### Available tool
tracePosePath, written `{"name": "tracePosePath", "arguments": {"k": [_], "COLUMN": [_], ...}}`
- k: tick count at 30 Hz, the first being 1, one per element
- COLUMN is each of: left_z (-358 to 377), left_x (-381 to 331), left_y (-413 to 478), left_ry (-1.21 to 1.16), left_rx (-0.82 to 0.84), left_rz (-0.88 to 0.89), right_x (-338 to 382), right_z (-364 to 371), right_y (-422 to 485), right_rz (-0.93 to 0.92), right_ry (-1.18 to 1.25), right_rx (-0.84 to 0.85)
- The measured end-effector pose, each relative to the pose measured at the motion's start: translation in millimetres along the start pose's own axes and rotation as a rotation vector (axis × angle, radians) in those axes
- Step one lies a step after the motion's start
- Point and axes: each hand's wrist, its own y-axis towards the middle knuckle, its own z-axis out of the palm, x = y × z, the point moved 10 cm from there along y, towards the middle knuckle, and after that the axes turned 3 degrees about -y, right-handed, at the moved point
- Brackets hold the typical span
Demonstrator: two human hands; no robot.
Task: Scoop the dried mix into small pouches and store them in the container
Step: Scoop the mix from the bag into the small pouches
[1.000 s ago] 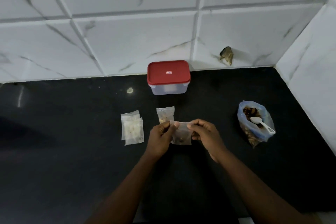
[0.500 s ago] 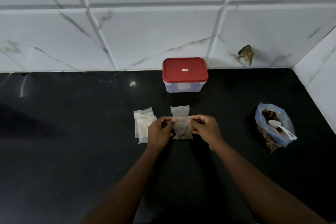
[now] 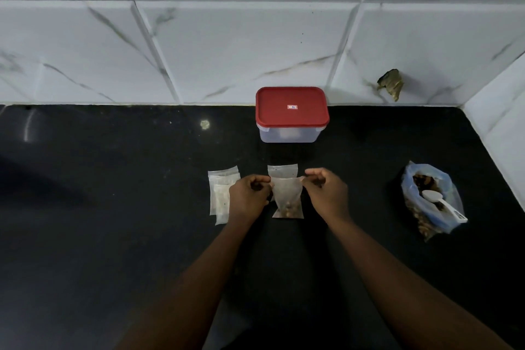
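- Spare pouches (image 3: pixel 223 196): a flat, overlapping stack lies on the dark surface (image 3: pixel 113 207) just left of the left hand. At least two show, and the exact count cannot be told.
- Left hand (image 3: pixel 247 197): its fingers (image 3: pixel 262 180) pinch the upper left corner of the filled pouch. A second ago both hands sat close together over the pouch's top edge.
- Filled pouch (image 3: pixel 287 199): one, hanging upright between the hands with a little brown mix at the bottom. Its top edge is now pulled taut from corner to corner. This suggests the closing pass along the mouth is done or nearly done, so this pouch looks ready to store.
- Second pouch (image 3: pixel 282 170): one, lying flat just behind the held one.
- Container (image 3: pixel 289 135): one, by the wall with its red lid (image 3: pixel 292 106) on. It must be opened before anything goes in.
- Right hand (image 3: pixel 326 193): its fingers (image 3: pixel 312 175) pinch the upper right corner and have moved outward since a second ago.
- Bag (image 3: pixel 409 187) of dried mix (image 3: pixel 423 180): one, open and well to the right, with one white spoon (image 3: pixel 439 200) resting in it.
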Motion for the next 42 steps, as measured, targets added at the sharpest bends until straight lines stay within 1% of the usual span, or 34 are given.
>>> {"name": "tracePosePath", "arguments": {"k": [2,4,9,11,13,17,21,27,30,31,34,37,42], "left_z": [-5,-13,-51,-66,-77,-88,-89,-84,-73,-66,-37,-12,21], "left_x": [-4,-7,-3,0,6,19,30,26,14,8,-8,-22,-40], "left_y": [-2,-5,-11,-14,-16,-15,-13,-15,-18,-19,-26,-31,-41], "left_ry": [0.032,0.093,0.251,0.338,0.386,0.36,0.282,0.134,0.068,0.039,-0.06,-0.043,0.017], "left_rx": [-0.009,-0.031,-0.175,-0.249,-0.285,-0.289,-0.267,-0.243,-0.2,-0.161,0.023,0.148,0.23], "left_rz": [0.031,0.052,0.056,0.046,0.01,-0.093,-0.118,-0.135,-0.101,-0.081,-0.033,0.046,0.177], "right_x": [16,29,52,56,58,55,50,58,60,61,60,55,34], "right_z": [-6,-1,42,63,83,114,136,127,107,98,69,44,15], "right_y": [-5,-11,-29,-35,-39,-36,-33,-36,-40,-42,-48,-56,-65], "right_rz": [-0.082,-0.129,-0.156,-0.136,-0.107,-0.039,0.012,-0.008,0.005,0.007,0.04,0.092,0.149], "right_ry": [-0.003,-0.032,-0.107,-0.077,-0.09,-0.171,-0.191,-0.159,-0.07,-0.038,0.103,0.225,0.342], "right_rx": [-0.045,-0.016,0.224,0.3,0.351,0.384,0.39,0.32,0.287,0.279,0.263,0.279,0.339]}}
